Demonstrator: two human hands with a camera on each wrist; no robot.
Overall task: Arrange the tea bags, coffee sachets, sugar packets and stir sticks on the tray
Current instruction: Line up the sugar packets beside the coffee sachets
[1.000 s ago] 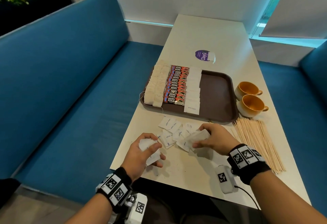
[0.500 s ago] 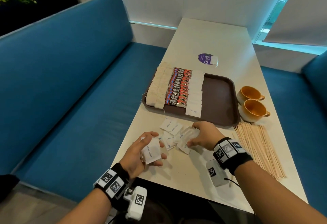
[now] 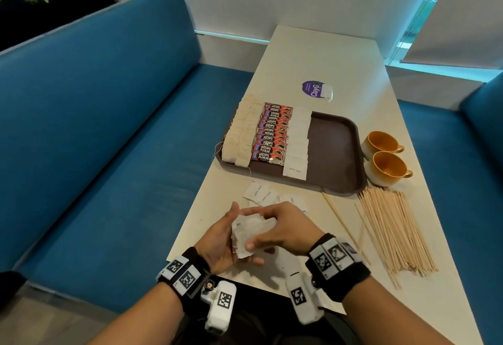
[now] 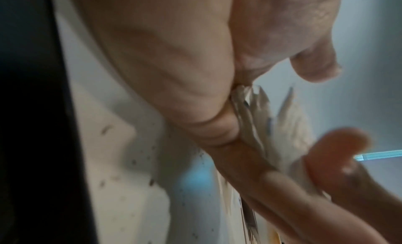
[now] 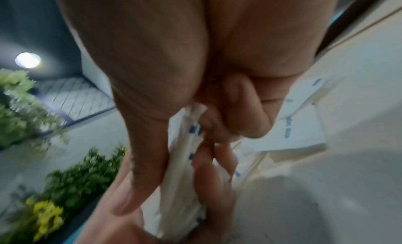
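While the tray (image 3: 334, 151) holds tea bags (image 3: 239, 135), coffee sachets (image 3: 272, 135) and sugar packets (image 3: 298, 143), we clamp a sugar stack (image 3: 250, 231) between our left hand (image 3: 220, 244) and right hand (image 3: 283, 231); wrist views show its fanned edges.

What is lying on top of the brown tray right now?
On the tray: a column of tea bags, a column of coffee sachets and a column of sugar packets. Its right part is bare. What lies beneath the overlapping packets is covered.

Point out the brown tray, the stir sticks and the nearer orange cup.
brown tray (image 3: 336, 151): head view, bare floor.
stir sticks (image 3: 392, 230): head view, middle of bundle.
nearer orange cup (image 3: 388, 166): head view, inside bowl.
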